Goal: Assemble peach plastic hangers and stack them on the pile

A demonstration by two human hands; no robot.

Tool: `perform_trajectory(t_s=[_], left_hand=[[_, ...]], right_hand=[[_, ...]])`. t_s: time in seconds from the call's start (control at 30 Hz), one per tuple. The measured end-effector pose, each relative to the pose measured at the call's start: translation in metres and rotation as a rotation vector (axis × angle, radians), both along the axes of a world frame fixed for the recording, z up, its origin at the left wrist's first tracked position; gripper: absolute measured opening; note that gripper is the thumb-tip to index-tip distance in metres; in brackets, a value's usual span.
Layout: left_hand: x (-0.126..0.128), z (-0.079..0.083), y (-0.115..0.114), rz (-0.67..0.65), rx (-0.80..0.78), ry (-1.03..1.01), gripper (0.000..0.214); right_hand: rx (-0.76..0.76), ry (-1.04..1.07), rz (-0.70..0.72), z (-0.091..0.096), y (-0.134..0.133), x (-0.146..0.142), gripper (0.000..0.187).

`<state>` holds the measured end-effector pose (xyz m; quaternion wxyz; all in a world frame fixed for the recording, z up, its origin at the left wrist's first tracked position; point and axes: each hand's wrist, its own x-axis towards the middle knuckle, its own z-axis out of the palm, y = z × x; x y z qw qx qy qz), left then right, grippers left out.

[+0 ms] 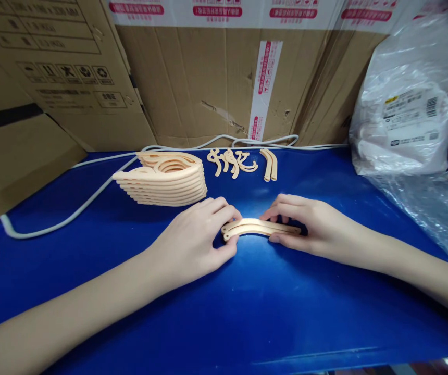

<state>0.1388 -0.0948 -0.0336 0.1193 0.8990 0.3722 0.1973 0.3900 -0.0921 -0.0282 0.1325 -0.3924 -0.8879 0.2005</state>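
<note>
My left hand (198,237) and my right hand (306,224) rest on the blue table (247,312) and pinch the two ends of a curved peach plastic strip (257,227). The strip looks like two thin curved pieces laid together. Both hands have fingers and thumb closed on it. Behind my left hand stands a stack of several peach plastic frames (163,179). Small hooked peach pieces (232,161) and two short curved peach pieces (270,164) lie further back.
Cardboard boxes (216,78) wall off the back and left of the table. A white cable (71,208) runs along the back edge and down the left. Clear plastic bags (403,114) with white contents sit at the right.
</note>
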Motion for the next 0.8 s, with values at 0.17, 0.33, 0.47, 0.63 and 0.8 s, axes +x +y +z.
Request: perform_trajectory(t_s=[0.17,0.33,0.47,0.63,0.8], left_hand=[[0.004,0.000,-0.005,-0.027,-0.091,-0.025,0.014],[0.006,0.002,-0.007,-0.018,-0.171,-0.044,0.009],[0.005,0.001,-0.009,-0.022,-0.182,-0.054,0.009],[0.005,0.001,-0.008,-0.024,-0.188,-0.056,0.009],[0.004,0.001,-0.007,-0.024,-0.181,-0.065,0.007]], right_hand=[[-0.129,0.015,0.012,0.007,0.000,0.000,0.024],[-0.174,-0.009,0.045,0.011,0.001,0.003,0.024],[-0.177,-0.022,0.062,0.017,0.002,0.002,0.028],[0.017,-0.032,0.025,0.021,0.022,-0.002,0.032],[0.300,-0.124,-0.033,0.020,0.079,-0.008,0.025]])
